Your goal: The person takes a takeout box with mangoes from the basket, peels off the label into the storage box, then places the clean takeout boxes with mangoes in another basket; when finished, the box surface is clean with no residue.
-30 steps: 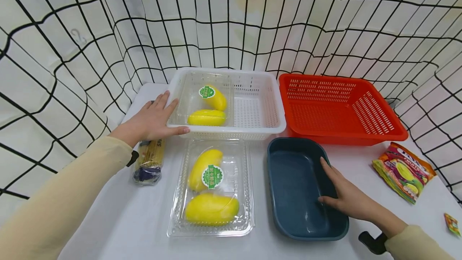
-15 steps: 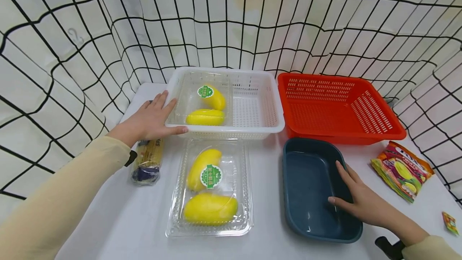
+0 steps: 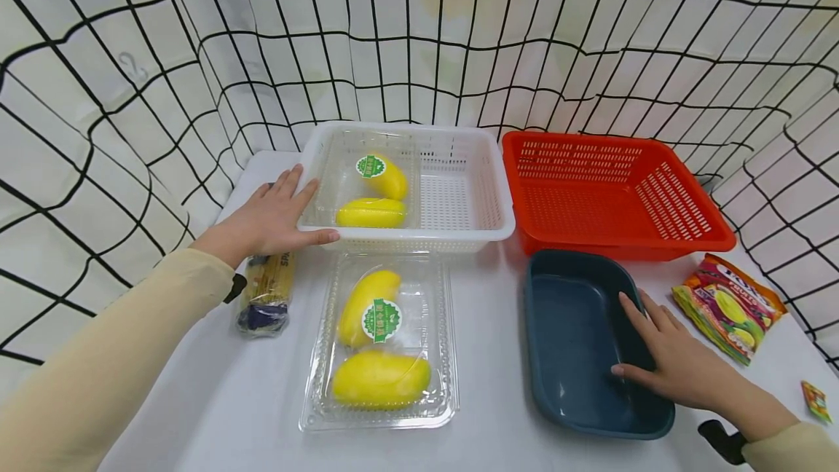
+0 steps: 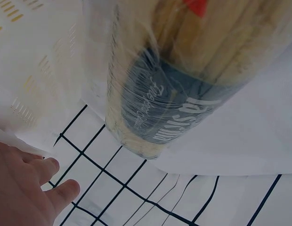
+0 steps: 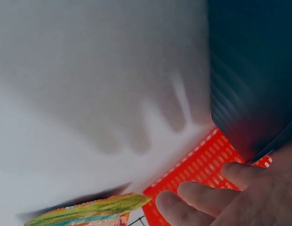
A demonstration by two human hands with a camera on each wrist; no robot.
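Note:
My left hand (image 3: 270,215) rests with spread fingers on the left front corner of a white plastic basket (image 3: 448,236), its thumb along the front rim. Inside the basket is a clear lidded box (image 3: 341,166) with two yellow mangoes (image 3: 373,213). My right hand (image 3: 675,363) holds the right wall of a dark blue basin (image 3: 577,355), thumb inside and other fingers over and outside the rim. In the right wrist view several fingers (image 5: 198,197) show beside the basin's outer wall (image 5: 245,70). Between the hands lies another clear box (image 3: 419,414) with two mangoes (image 3: 381,379).
A red basket (image 3: 596,246) stands behind the basin, beside the white basket. Wrapped spaghetti (image 3: 265,290) lies under my left wrist. At right are a colourful snack bag (image 3: 729,308) and a small packet (image 3: 816,400). Black wire mesh (image 3: 406,42) encloses the back and sides.
The blue basin has slid to the right with my right hand, away from the clear box in front. My left hand stays on the white basket's corner.

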